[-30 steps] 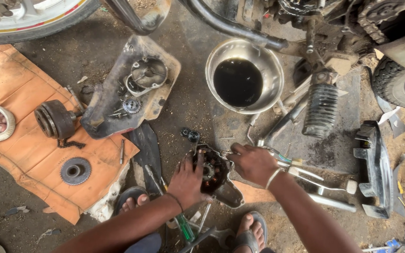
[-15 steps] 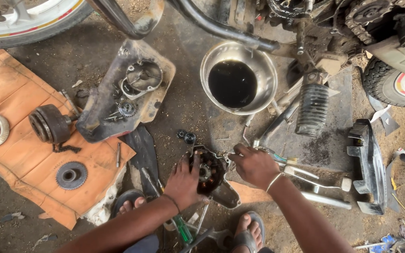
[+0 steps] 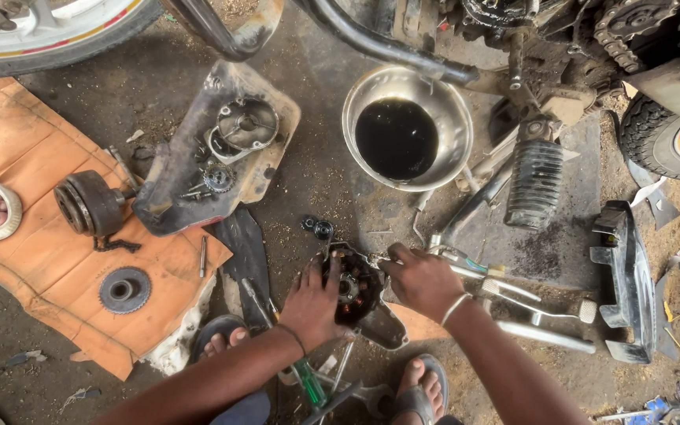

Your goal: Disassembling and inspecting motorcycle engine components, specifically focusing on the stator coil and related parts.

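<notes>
Between both hands (image 3: pixel 316 303) (image 3: pixel 423 279) — a dark, greasy round engine part (image 3: pixel 353 287).

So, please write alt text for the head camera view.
Both hands, left and right, grip a dark round greasy engine part on the dirt floor. Beyond it stands a steel bowl of black oil; a toothed metal gear lies on orange cardboard.
</notes>
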